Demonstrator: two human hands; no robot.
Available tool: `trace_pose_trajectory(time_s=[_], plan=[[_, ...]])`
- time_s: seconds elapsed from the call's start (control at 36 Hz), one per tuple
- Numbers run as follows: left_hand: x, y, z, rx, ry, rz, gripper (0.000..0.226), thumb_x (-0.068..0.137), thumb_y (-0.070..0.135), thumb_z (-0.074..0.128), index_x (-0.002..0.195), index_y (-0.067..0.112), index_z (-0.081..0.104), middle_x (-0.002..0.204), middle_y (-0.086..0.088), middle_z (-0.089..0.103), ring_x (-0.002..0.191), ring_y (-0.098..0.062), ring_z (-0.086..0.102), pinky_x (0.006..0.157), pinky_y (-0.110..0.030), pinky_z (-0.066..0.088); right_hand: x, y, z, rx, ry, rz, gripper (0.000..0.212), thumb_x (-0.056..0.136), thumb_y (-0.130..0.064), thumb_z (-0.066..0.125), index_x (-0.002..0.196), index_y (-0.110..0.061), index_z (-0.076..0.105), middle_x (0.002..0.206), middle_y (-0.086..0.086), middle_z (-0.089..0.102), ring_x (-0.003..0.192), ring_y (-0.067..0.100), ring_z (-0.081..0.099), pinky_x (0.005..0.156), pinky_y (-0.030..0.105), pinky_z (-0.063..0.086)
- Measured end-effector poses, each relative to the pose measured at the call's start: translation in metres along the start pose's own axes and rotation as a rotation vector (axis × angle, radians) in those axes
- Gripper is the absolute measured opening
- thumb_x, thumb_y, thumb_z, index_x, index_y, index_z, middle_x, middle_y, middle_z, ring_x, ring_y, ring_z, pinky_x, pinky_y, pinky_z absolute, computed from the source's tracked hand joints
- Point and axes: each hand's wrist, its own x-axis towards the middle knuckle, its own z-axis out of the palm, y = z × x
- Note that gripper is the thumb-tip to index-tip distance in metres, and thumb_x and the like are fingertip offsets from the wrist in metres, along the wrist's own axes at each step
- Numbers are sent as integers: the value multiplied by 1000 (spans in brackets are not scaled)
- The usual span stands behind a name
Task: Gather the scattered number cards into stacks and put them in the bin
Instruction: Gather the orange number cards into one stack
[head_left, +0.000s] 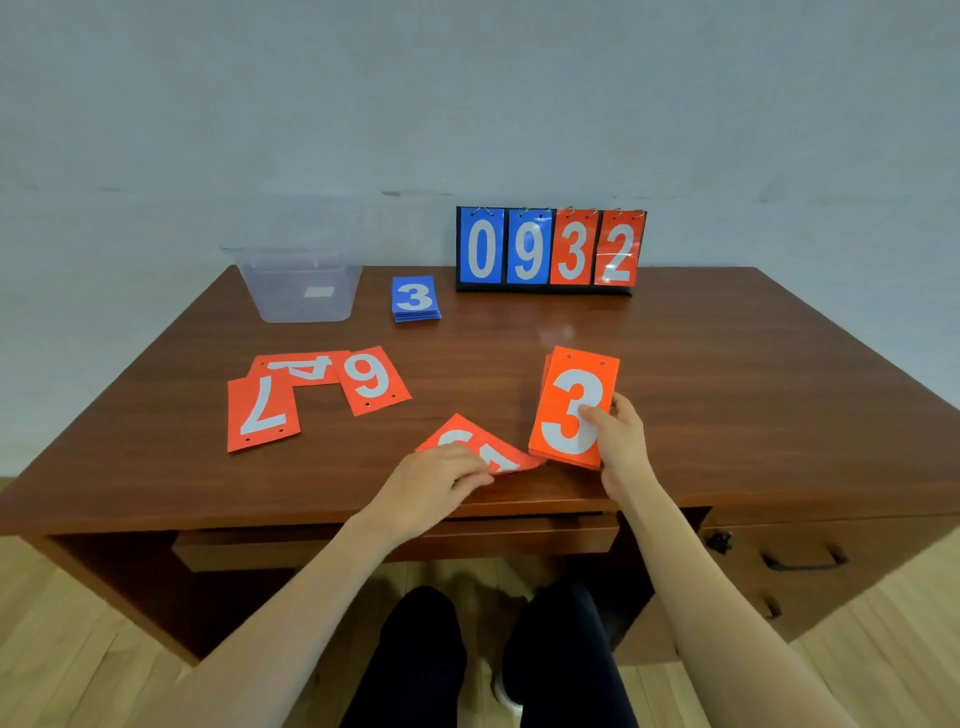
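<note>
Cards (317, 371): three at left, one blue stack (414, 299), one orange stack (569, 395) held.

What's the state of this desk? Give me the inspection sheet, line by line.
Surface: wooden desk, bare top showing at right.
Job's things: clear bin back left, no cards seen inside; blue stack beside it; 7 card, 4 card, 6 card overlapping at left.
Clutter: scoreboard reading 0932 at back.
Grippers: left hand on a loose orange card, grip unclear; right hand grips orange stack.
Cables: nothing seen.
Surroundings: grey wall, wood floor.
</note>
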Motion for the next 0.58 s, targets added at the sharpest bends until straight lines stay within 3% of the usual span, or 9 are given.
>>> trace_pose_trajectory(time_s=[0.06,0.14,0.22,0.28,0.36,0.42,0.5,0.58], plan=[[5,-4,-4,-145,185,-98,31,98,32,42,120,19,60,123,7,60,117,-9,53,98,-25,40,0,0,-2,12,-7,6,41,93,-22,58,132,-19,45,124,4,59,103,22,61,82,36,54],[18,-6,-18,-398,549,-223,18,100,27,39,104,18,55,92,3,60,88,-13,59,73,-14,42,-1,-1,-2,28,-15,-21,43,93,-19,58,134,-19,43,126,3,57,102,19,60,79,33,53],[34,-5,-34,-640,691,-378,15,102,24,34,108,17,47,87,11,54,76,-5,53,61,-7,41,-1,-1,0,40,-59,-111,60,92,-13,59,143,-25,28,126,-2,52,108,18,57,75,27,54],[47,-9,-40,-820,682,-483,19,101,19,35,117,15,46,98,7,57,84,-5,55,68,-15,44,0,0,5,28,-110,-159,65,92,-11,58,144,-29,23,126,-3,49,110,18,56,75,27,55],[61,-13,-41,-1105,523,-614,26,96,8,43,120,17,46,110,-2,58,102,-19,60,83,-33,50,-1,1,16,-89,-154,-210,46,94,-11,55,133,-29,39,131,-1,49,110,18,56,77,27,56],[64,-12,-38,-1212,384,-649,33,92,3,49,123,13,47,113,-5,60,104,-21,61,89,-38,51,-2,2,25,-151,-188,-222,36,95,-11,51,126,-29,47,131,-1,49,109,17,56,73,24,55],[62,-9,-31,-1118,274,-604,38,90,4,55,126,14,48,119,-5,59,106,-19,61,91,-40,52,-4,4,39,-148,-238,-211,30,97,-12,46,121,-30,50,127,-1,51,106,16,57,76,27,55],[61,-10,-26,-901,263,-558,40,91,15,58,129,19,45,122,3,55,112,-16,57,91,-36,52,-5,4,55,-71,-263,-179,17,98,-31,47,114,-30,53,119,1,60,101,15,63,85,34,55]])
